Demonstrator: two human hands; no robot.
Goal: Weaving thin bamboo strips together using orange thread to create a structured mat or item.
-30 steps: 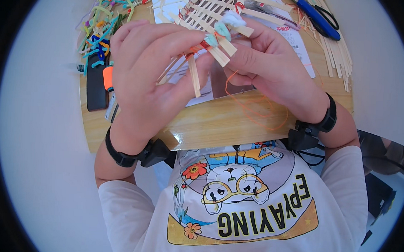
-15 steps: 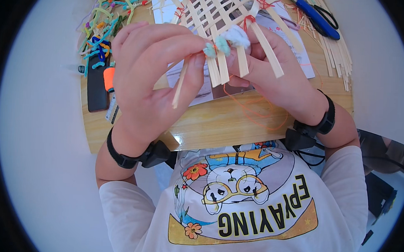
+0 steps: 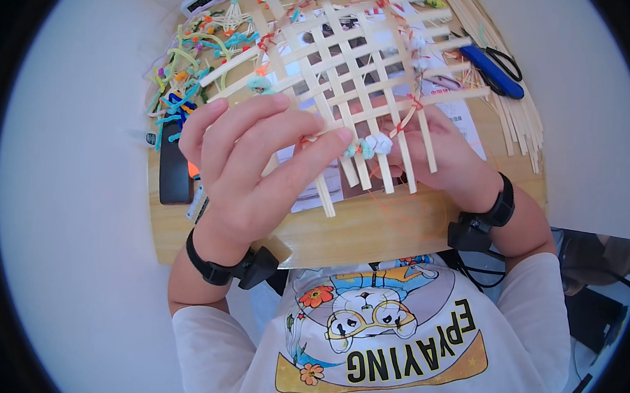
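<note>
A woven lattice of flat pale wooden strips (image 3: 364,116) is held up between my two hands, facing me. Red thread ties ring its crossings. At its near edge sit fluffy white yarn tufts (image 3: 380,143) and mint-coloured ones, and another mint tuft (image 3: 259,84) shows at the left side. My left hand (image 3: 249,169) grips the lattice at the lower left: its thumb lies across the strips and the other fingers are loosely curled. My right hand (image 3: 440,149) holds the lower right from behind, fingers partly hidden by the strips. Below, a thin orange thread (image 3: 413,236) hangs in loops.
Coloured pipe-cleaner pieces (image 3: 194,72) lie heaped at the far left, near a small white digital clock (image 3: 200,1). A dark phone (image 3: 176,166) lies by my left hand. Blue-handled pliers (image 3: 491,69) and loose wooden strips (image 3: 522,111) are at right. Printed sheets (image 3: 466,126) lie beneath the lattice.
The lattice has come nearer and lower, showing more of its weave. My left hand has shifted from pinching by the yarn tufts to the lattice's lower left; my right hand stays behind it.
</note>
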